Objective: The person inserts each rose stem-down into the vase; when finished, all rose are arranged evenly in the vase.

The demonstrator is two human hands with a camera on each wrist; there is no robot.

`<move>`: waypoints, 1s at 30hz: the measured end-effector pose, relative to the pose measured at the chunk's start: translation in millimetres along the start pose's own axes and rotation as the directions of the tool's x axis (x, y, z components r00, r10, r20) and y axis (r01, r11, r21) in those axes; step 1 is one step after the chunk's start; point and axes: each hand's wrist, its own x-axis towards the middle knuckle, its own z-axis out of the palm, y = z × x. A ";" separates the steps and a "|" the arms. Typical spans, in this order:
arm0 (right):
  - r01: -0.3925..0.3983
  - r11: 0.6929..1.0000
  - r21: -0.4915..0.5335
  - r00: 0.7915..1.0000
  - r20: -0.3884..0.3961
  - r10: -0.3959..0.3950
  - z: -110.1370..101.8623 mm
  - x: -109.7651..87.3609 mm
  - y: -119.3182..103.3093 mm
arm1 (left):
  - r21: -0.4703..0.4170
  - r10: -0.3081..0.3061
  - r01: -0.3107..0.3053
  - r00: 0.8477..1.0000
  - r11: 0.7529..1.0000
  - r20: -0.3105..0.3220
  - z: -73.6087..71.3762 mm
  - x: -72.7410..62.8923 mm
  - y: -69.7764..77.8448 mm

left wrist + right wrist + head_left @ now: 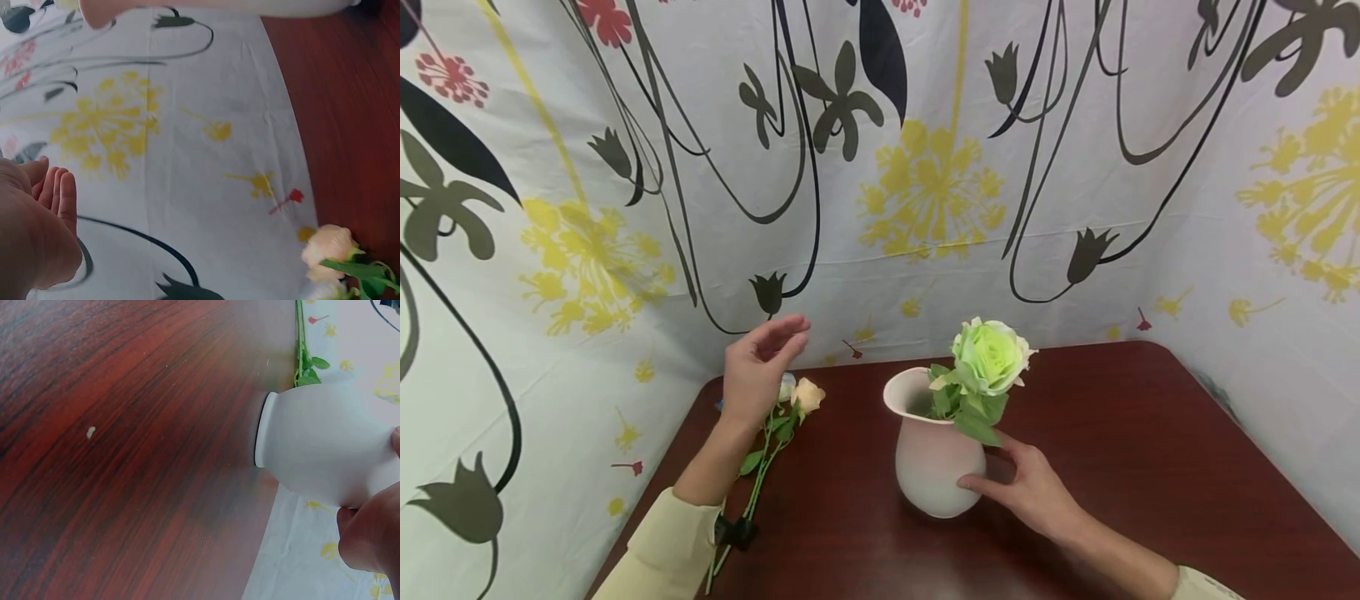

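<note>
A white vase (936, 475) stands toward the middle of the table, its base right at the tabletop in the right wrist view. One pale green rose (992, 358) leans out over the right side of its mouth, leaves against the rim. My right hand (1030, 492) holds the vase from the right, thumb on the front and fingers partly hidden behind it. Raised at the left, my left hand (763, 371) holds nothing, its fingers loosely bent. Below and beside it lie a peach rose (807, 397) and a whitish flower (786, 387), partly covered by the hand.
The dark red-brown table (1112, 467) runs back to a white patterned cloth (880, 208) that hangs behind and at both sides. Long green stems (758, 483) stretch toward the table's near left. A black strap (736, 532) is at my left wrist.
</note>
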 end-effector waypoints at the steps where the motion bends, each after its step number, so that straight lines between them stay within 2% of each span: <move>1: -0.002 1.000 0.000 1.000 0.000 0.002 -0.1 -0.1 -0.1 | -0.005 -0.019 0.019 1.000 1.000 -0.012 -2.5 0.9 -3.7; 4: -0.006 1.000 0.012 1.000 0.004 0.006 -0.1 -0.6 0.0 | -0.014 -0.086 0.086 0.995 0.996 -0.048 -10.4 2.1 -15.1; 8: -0.014 0.999 0.048 1.000 0.020 0.013 0.1 -1.1 0.9 | -0.030 -0.167 0.165 0.981 0.986 -0.095 -20.4 2.9 -32.4; 11: -0.017 0.998 0.056 1.000 0.023 0.016 0.4 -1.2 1.4 | -0.046 -0.223 0.219 0.967 0.975 -0.124 -27.7 2.6 -46.4; 15: -0.013 0.999 0.040 1.000 0.015 0.013 0.4 -1.4 1.5 | -0.054 -0.300 0.295 0.940 0.954 -0.161 -35.8 -0.1 -64.4; 19: -0.012 0.999 0.031 1.000 0.015 0.012 0.1 -1.3 1.4 | -0.013 -0.365 0.370 0.912 0.929 -0.184 -42.8 -6.4 -82.8; 26: -0.013 0.999 0.039 1.000 0.018 0.013 0.1 -0.7 2.1 | 0.095 -0.437 0.462 0.876 0.882 -0.204 -52.0 -20.7 -123.3; 30: -0.006 1.000 0.031 1.000 0.015 0.005 0.5 -0.8 2.6 | 0.144 -0.480 0.511 0.854 0.848 -0.203 -52.4 -30.2 -140.5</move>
